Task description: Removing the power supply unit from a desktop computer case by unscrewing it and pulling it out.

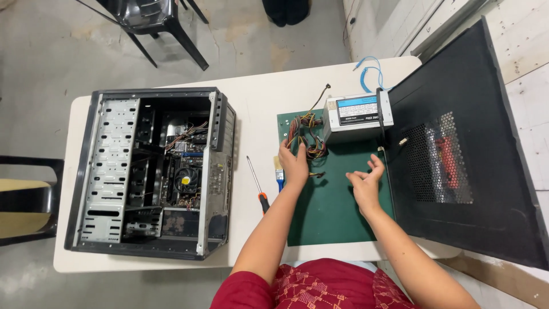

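A power supply [357, 116] is laid on a green mat [337, 212], at its far edge, with the label turned up and the cable bundle [306, 134] spilling out toward the left side. The bundle is touched by the left hand [294, 165], whose fingers are spread over the coloured wires and pressed on them, probably so that the wires are kept together and flat; whether any wire is really pinched cannot be told. The right hand [365, 182] is held just above the mat, near the supply, with the fingers half curled and apart, and nothing is gripped in it.

The mat seems to be placed as a soft work surface (so that metal parts do not scratch the white table [257, 103]). A screwdriver [256, 186] with an orange handle and a small brush [279, 174] are laid just beside the mat's left edge, within easy reach of the left hand. The open case [151, 171] is laid on its side at the left of the table, so that its inside faces up. The black side panel [469, 149] is set at the right, out of the way, partly over the mat. A blue cable [370, 71] is lying behind the supply.
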